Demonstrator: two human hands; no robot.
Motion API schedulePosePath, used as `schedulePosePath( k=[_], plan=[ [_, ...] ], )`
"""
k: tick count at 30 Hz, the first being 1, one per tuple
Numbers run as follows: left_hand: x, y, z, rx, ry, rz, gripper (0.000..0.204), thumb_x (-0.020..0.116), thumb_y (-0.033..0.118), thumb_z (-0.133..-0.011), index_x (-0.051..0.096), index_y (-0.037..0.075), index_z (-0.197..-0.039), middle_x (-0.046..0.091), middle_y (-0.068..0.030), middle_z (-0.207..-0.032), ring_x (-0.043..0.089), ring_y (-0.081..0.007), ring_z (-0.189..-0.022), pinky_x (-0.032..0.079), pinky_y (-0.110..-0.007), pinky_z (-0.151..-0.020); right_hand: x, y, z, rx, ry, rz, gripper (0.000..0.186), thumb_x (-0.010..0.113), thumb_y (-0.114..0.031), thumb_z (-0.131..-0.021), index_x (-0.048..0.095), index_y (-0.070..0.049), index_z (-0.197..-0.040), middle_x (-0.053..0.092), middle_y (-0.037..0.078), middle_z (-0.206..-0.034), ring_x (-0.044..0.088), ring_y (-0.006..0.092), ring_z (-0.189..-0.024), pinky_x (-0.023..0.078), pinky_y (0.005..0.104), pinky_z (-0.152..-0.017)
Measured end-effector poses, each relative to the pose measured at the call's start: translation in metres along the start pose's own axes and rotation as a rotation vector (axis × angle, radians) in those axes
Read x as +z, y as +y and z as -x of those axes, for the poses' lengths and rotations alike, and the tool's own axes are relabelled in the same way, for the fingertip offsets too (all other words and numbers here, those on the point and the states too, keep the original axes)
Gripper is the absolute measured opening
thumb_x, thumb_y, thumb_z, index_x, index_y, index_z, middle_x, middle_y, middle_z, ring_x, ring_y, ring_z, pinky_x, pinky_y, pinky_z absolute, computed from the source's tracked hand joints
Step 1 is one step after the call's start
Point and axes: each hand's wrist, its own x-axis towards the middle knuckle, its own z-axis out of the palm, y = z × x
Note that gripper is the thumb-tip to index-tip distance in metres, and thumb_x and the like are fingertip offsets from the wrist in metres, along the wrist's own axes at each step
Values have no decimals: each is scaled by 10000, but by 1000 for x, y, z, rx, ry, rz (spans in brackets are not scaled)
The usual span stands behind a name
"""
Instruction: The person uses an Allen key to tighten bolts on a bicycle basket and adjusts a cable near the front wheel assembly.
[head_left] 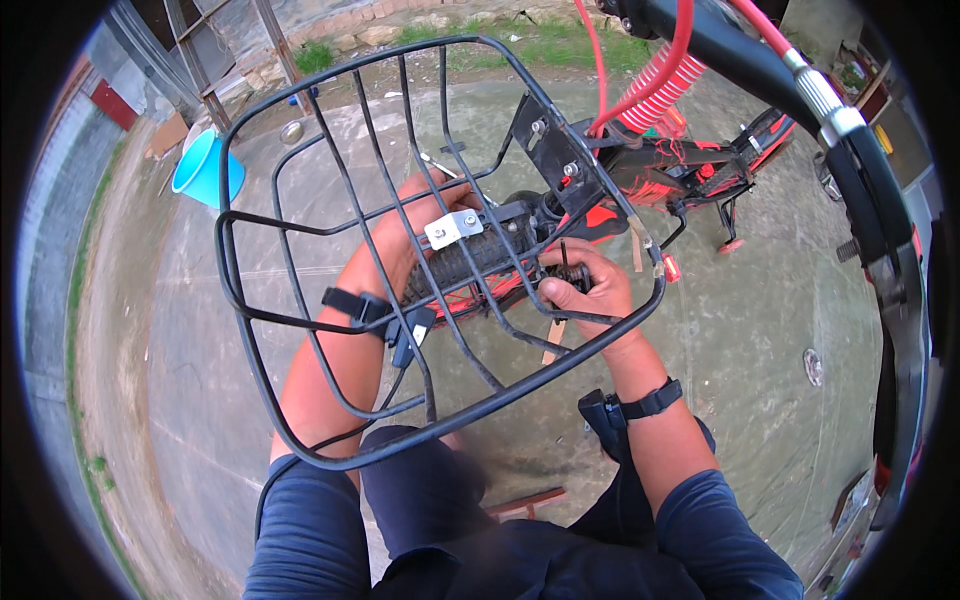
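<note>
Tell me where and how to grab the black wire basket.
Probably best by the thick near rim of the wire basket, coming from the wearer's side: that long bar runs closest to the body, open gaps beyond it leave room to wrap around, and it lies well clear of the silver bracket.

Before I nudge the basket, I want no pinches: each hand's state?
Left hand: by the tyre; grip cannot be told.
Right hand: closed on a small dark part.
</note>
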Motion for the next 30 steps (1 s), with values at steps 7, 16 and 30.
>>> schedulePosePath(
  k=[7, 16, 30],
  plan=[
    [15, -4, 15, 238, -147, -161, 230, 591, 186, -987, 523, -25, -1047, 631, -100, -828, 715, -236, -718, 534, -283, -505, -6, 5, 2, -5, 41, -27, 323, 804, -217, -777, 690, 24, -959, 667, 153, -1090, 627, 246, -1038, 482, 372, -929],
    [20, -3, 18, 55, -29, 17, 248, 619, 256, -978, 586, 29, -1074, 658, -69, -768, 612, -140, -618, 462, -254, -554, -11, 12, 2, -16, -31, 6, 297, 780, -173, -839, 663, 22, -1031, 598, 93, -1126, 656, 142, -785, 548, 263, -670],
    [23, 3, 11, 13, -101, 21, 271, 683, 280, -929, 583, 30, -965, 649, -75, -789, 653, -160, -646, 476, -263, -509, -3, 4, 1, 10, 39, -59, 307, 800, -212, -774, 691, 19, -944, 667, 151, -1065, 623, 242, -1021, 477, 371, -924]
  ],
)
